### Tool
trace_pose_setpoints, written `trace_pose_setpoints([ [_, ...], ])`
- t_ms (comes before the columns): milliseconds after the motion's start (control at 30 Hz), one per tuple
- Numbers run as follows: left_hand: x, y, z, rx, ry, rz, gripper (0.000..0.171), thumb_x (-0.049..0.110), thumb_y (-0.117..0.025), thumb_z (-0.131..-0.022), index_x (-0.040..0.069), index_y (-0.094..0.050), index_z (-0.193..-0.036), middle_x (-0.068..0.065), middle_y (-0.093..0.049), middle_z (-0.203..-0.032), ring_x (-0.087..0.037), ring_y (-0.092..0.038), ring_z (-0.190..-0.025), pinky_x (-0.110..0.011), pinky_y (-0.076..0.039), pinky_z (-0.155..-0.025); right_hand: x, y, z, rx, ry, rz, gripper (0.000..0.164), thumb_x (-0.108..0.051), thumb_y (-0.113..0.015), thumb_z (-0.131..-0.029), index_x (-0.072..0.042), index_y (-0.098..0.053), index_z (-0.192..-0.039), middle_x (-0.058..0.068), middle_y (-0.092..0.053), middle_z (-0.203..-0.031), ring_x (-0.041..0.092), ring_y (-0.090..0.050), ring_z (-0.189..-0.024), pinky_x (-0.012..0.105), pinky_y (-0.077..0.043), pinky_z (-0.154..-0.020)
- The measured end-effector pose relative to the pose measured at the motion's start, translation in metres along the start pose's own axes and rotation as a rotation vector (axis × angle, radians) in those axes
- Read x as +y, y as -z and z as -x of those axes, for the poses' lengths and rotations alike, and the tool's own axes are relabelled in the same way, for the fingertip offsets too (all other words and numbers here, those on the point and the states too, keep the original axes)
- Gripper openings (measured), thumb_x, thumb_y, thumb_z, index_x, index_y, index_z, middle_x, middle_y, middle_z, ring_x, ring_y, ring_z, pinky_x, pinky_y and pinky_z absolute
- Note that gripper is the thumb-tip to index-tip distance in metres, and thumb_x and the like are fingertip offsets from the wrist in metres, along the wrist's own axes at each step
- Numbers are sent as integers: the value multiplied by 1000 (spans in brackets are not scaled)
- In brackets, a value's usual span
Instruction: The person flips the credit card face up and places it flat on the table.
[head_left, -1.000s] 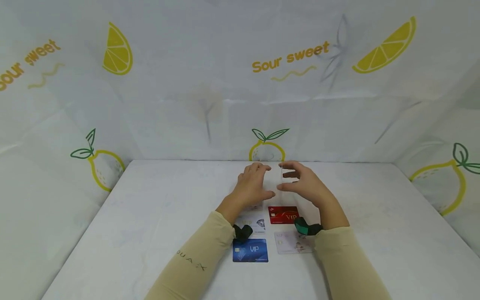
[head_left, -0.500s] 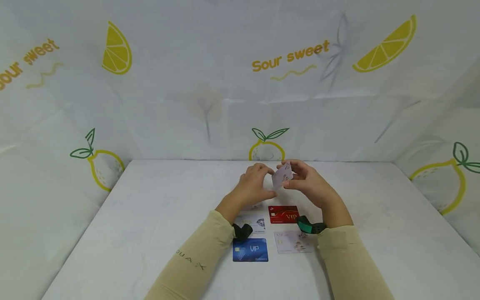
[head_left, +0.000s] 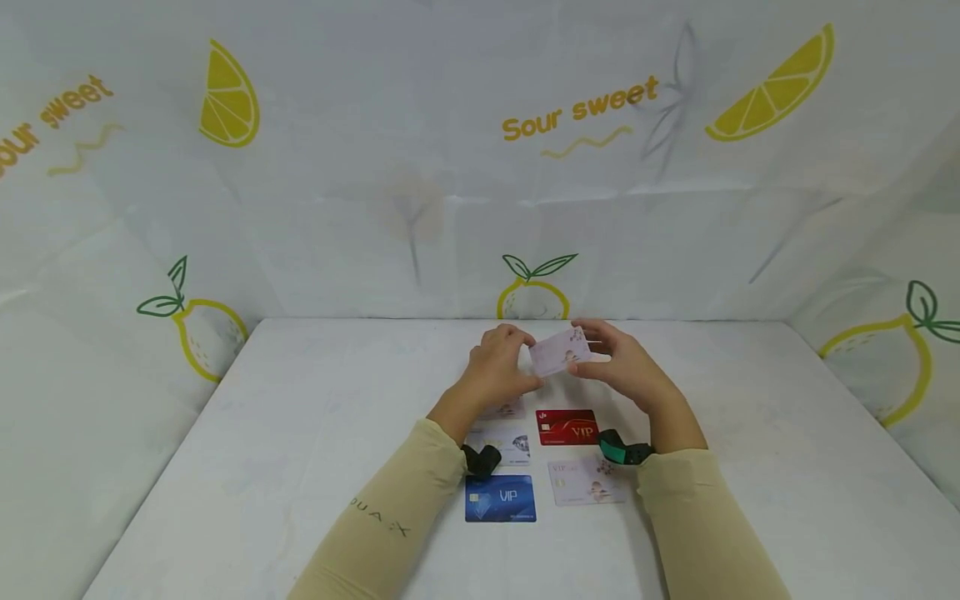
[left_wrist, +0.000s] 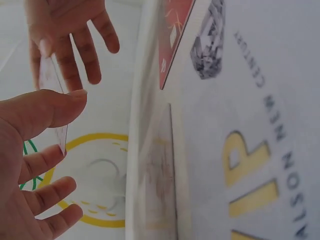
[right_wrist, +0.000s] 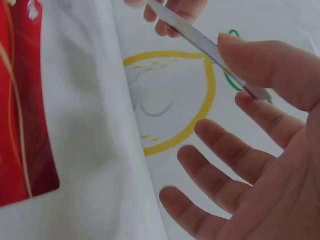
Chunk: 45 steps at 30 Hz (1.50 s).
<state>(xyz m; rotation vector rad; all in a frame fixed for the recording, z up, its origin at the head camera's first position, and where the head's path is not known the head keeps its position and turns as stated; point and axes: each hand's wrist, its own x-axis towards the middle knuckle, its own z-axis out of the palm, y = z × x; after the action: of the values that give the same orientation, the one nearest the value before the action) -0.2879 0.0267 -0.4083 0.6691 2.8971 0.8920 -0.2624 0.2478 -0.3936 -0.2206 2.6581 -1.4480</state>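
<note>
A pale pink card (head_left: 553,354) with a small printed figure is raised above the far part of the table, between both hands. My right hand (head_left: 624,364) pinches its right end between thumb and index finger, the other fingers spread apart. At the card's left end, my left hand (head_left: 495,367) holds it between the thumb and index fingertips, and its remaining fingers stand loose. In the right wrist view the card (right_wrist: 200,42) shows nearly edge-on under the right thumb. Below the hands lie a red VIP card (head_left: 566,427) and a pink card (head_left: 504,409) partly hidden by the left hand.
Nearer the body, a white card with a diamond (head_left: 510,444), a blue VIP card (head_left: 500,498) and another pink VIP card (head_left: 585,485) lie flat on the white table (head_left: 322,417). A lemon-printed cloth (head_left: 375,167) hangs behind and along the sides.
The raised card has turned from edge-on to showing its printed face, and its free end has swung left to the left hand. The left hand has shifted slightly left; the cards on the table stay put.
</note>
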Motion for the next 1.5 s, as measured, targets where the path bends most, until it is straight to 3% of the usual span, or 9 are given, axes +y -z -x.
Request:
trace_pose_setpoints([
  [233,-9,-6,0,-37,27,-39,55,36,-80,-80,18,-58,-127,-4,-47,-139,-26,-38,-134,-51,-36,-106,8,-9,-4,-9,-94,260,72,-36,-73,-86,-16,-41,-148,19,-38,-153,45,-32,-141,67,-31,-105],
  [400,-16,-10,0,-101,45,-54,54,37,-79,-81,18,-59,-127,-5,-47,-140,-27,-39,-135,-50,-31,-112,12,-16,-8,-38,-148,377,72,-41,-75,-85,-16,-46,-145,23,-36,-153,47,-30,-141,67,-29,-106],
  [600,-20,-15,0,-166,75,-148,55,42,-74,-85,19,-58,-131,-5,-47,-143,-25,-37,-137,-48,-26,-115,17,-23,-10,-45,-196,389,72,-40,-77,-83,-17,-48,-144,23,-36,-153,47,-29,-141,67,-30,-106],
  [933,-18,-17,1,-171,67,-227,56,45,-69,-88,20,-56,-137,-6,-45,-145,-26,-37,-137,-50,-29,-112,17,-31,-10,11,-246,463,75,-41,-78,-80,-13,-50,-143,24,-37,-151,49,-33,-137,67,-35,-102],
  [1500,-20,-18,2,-177,65,-244,56,45,-67,-90,23,-55,-139,-6,-42,-149,-27,-34,-140,-51,-28,-113,16,-31,-12,7,-226,537,68,-38,-76,-82,-8,-54,-138,23,-41,-148,49,-38,-134,67,-36,-101],
])
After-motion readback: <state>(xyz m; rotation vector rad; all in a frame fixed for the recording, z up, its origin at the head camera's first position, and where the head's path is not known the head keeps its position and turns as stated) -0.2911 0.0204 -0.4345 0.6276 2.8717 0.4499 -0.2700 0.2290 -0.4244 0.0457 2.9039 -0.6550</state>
